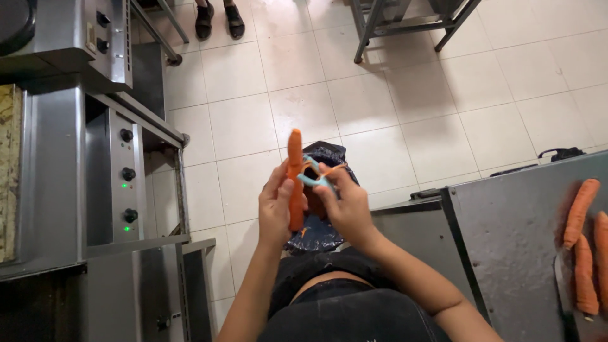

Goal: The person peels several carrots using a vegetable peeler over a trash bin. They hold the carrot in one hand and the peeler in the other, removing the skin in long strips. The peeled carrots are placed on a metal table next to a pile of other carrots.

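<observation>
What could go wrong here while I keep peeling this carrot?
The left hand grips the carrot right beside the peeler in the right hand, so a slip could nick a finger. Peelings may miss the dark bag below and land on the floor, perhaps making it slippery.

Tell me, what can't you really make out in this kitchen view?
Head view only:
- Lower end of the long orange carrot: covered by the left hand.
- Light blue plastic peeler: its blade is too small to see, its handle wrapped by the right hand.
- Black plastic bag on the floor: contents hidden behind both hands.
- Orange carrots on the grey metal counter: cut off by the right edge.
</observation>
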